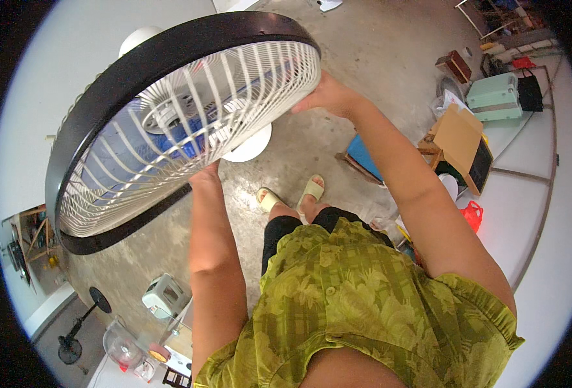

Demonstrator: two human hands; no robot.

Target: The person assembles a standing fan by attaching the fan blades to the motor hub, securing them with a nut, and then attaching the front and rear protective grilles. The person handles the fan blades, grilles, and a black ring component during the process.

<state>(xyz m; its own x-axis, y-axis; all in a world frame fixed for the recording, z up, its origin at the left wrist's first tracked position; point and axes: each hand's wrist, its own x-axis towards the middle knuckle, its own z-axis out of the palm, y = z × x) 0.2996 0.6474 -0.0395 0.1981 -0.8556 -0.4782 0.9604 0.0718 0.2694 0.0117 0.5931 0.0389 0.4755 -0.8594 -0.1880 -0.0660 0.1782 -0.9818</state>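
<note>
A large electric fan (203, 81) fills the upper left, tilted. It has a black rim, a white wire grille and blue blades inside. My right hand (328, 96) holds the right end of its grille edge, with the fingers curled against it. Under the lower side of the grille is my left hand (204, 173). It touches the fan, but its fingers are hidden behind the wires. A white round disc (250, 145), like a stand base, shows on the floor beneath the fan. Part of a white rounded housing (137, 40) juts out behind the black rim.
On the right stand an open cardboard box (457, 139), a mint-green case (494, 97), a blue-topped stool (361, 155) and a red plastic bag (472, 215). At lower left are a white stool (166, 295) and a dark pedestal fan (71, 348). My feet wear pale slippers (313, 187).
</note>
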